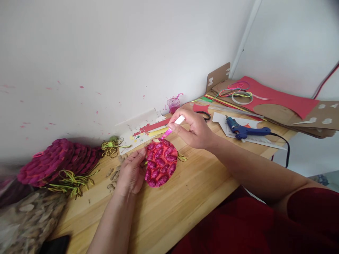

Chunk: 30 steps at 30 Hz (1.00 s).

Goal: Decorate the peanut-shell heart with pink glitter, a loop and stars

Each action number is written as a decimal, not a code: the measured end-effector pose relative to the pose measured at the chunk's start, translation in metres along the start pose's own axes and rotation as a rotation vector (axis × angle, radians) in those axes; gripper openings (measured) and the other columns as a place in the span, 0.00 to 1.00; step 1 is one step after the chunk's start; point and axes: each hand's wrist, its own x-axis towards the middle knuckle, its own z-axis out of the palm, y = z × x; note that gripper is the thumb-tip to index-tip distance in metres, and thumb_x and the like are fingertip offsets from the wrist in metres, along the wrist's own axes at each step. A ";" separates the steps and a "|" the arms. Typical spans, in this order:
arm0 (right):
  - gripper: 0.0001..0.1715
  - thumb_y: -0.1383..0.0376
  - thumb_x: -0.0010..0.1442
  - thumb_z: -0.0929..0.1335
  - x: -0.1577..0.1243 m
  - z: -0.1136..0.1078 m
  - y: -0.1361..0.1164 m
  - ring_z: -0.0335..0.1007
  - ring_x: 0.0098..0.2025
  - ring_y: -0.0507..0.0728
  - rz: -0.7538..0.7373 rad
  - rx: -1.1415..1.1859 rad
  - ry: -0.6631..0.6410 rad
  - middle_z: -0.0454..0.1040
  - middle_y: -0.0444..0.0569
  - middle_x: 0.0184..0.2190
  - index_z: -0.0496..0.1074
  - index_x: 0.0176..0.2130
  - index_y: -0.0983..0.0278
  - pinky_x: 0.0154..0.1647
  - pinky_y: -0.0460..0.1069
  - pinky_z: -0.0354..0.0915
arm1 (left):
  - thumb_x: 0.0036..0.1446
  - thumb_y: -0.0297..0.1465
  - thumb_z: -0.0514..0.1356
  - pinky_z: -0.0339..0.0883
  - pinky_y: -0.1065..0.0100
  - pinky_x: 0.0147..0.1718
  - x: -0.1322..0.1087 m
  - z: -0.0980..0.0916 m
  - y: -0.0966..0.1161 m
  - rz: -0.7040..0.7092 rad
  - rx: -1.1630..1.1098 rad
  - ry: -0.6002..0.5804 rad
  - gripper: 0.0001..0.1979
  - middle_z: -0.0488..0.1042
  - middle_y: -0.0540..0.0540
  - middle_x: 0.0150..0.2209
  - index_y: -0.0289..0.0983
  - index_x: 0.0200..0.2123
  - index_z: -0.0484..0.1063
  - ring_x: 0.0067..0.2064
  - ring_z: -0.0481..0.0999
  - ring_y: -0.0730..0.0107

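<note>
My left hand (132, 170) grips the left edge of a round red disc (161, 163), tilted up above the wooden table. Magenta-painted peanuts cover its face, and yellow-green strings stick out from its side. In my right hand (194, 130) is a paintbrush (176, 124) with a white handle and a pink-stained lower part. Its tip is at the disc's top edge; whether it touches cannot be made out. Loose unpainted peanuts (114, 174) lie just left of my left hand. Behind my right hand stands a clear cup (173, 104) with pink paint.
Stacked magenta peanut discs (57, 160) with yellow-green strings (74, 181) lean at the left. A bag of peanuts (34, 218) is at the lower left. On the right lie a blue glue gun (245, 130) with its cord, red card (278, 97) and cardboard. Pink splashes mark the wall.
</note>
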 end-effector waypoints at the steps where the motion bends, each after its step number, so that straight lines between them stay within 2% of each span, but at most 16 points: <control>1: 0.10 0.57 0.69 0.69 0.000 0.000 -0.001 0.70 0.38 0.59 -0.010 0.005 0.002 0.76 0.48 0.32 0.70 0.36 0.59 0.44 0.56 0.65 | 0.42 0.31 0.77 0.73 0.72 0.26 0.000 0.000 0.000 -0.007 -0.005 0.009 0.16 0.81 0.45 0.30 0.33 0.36 0.82 0.28 0.77 0.70; 7: 0.07 0.62 0.67 0.69 0.000 0.003 -0.008 0.68 0.37 0.59 -0.101 -0.045 -0.087 0.76 0.48 0.31 0.71 0.36 0.60 0.44 0.56 0.63 | 0.43 0.30 0.76 0.74 0.73 0.26 0.000 0.001 -0.001 0.007 -0.015 0.009 0.16 0.78 0.49 0.27 0.34 0.37 0.82 0.26 0.75 0.72; 12: 0.04 0.66 0.66 0.68 -0.001 0.006 -0.007 0.68 0.38 0.59 -0.187 -0.084 -0.148 0.77 0.47 0.32 0.70 0.36 0.61 0.45 0.56 0.61 | 0.43 0.31 0.76 0.75 0.72 0.29 0.000 -0.001 -0.002 -0.015 -0.016 0.006 0.16 0.80 0.47 0.29 0.32 0.36 0.81 0.28 0.78 0.71; 19: 0.05 0.67 0.65 0.67 0.002 -0.001 -0.006 0.68 0.38 0.59 -0.188 -0.074 -0.202 0.76 0.48 0.31 0.70 0.35 0.62 0.44 0.55 0.61 | 0.42 0.30 0.75 0.75 0.72 0.26 0.001 0.000 -0.002 -0.046 -0.024 0.065 0.19 0.82 0.43 0.31 0.29 0.40 0.82 0.27 0.78 0.70; 25: 0.05 0.67 0.67 0.67 0.001 0.001 -0.008 0.68 0.41 0.60 -0.198 -0.083 -0.263 0.78 0.48 0.33 0.72 0.36 0.62 0.47 0.56 0.60 | 0.39 0.30 0.76 0.79 0.67 0.31 -0.001 0.003 0.001 -0.043 -0.007 0.085 0.20 0.84 0.39 0.35 0.29 0.38 0.82 0.32 0.82 0.64; 30: 0.05 0.68 0.65 0.67 0.002 -0.002 -0.009 0.67 0.39 0.59 -0.194 -0.122 -0.264 0.76 0.48 0.31 0.71 0.35 0.62 0.45 0.56 0.60 | 0.40 0.30 0.76 0.80 0.66 0.34 0.000 0.003 0.000 -0.033 0.009 0.075 0.21 0.85 0.37 0.38 0.28 0.40 0.82 0.35 0.83 0.62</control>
